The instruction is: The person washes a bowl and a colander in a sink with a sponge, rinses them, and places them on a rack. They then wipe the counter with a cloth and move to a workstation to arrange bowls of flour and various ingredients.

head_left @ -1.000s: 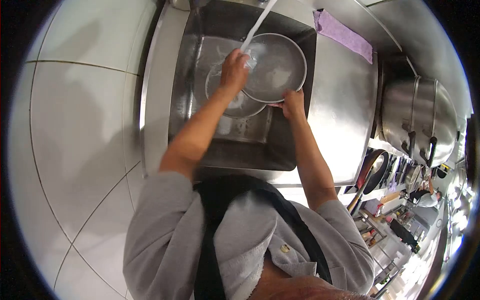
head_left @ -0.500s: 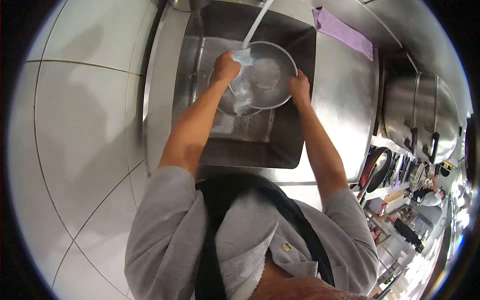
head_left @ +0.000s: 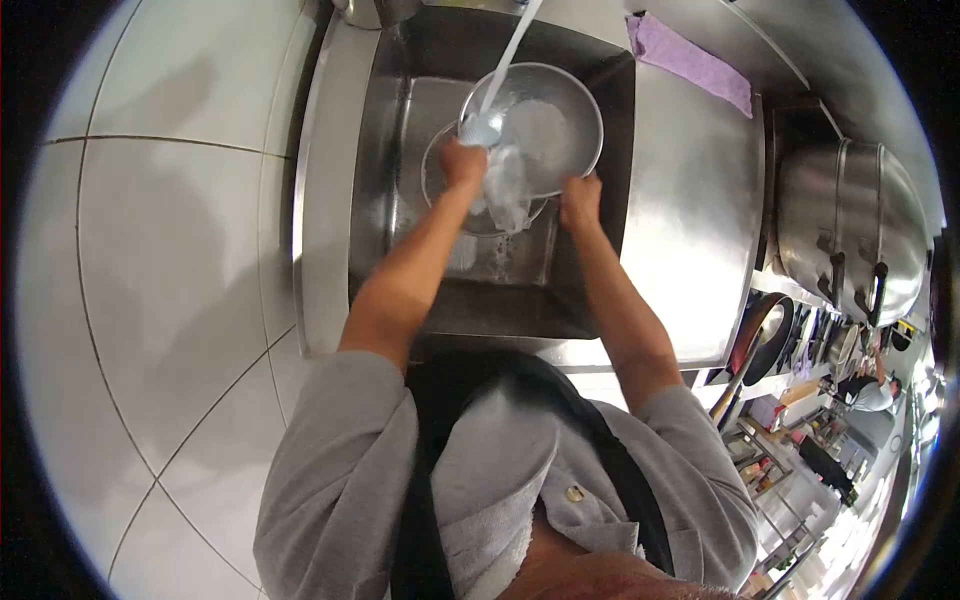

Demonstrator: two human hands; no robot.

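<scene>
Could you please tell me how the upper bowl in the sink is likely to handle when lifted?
The upper bowl is probably slippery, since the water pours down at its edge. It looks stiff, with a metallic wall and even rim. Its round outline suggests it might roll on edge.

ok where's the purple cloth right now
In the head view, the purple cloth lies at upper right, on the steel counter just right of the sink, beyond the right hand.
</scene>
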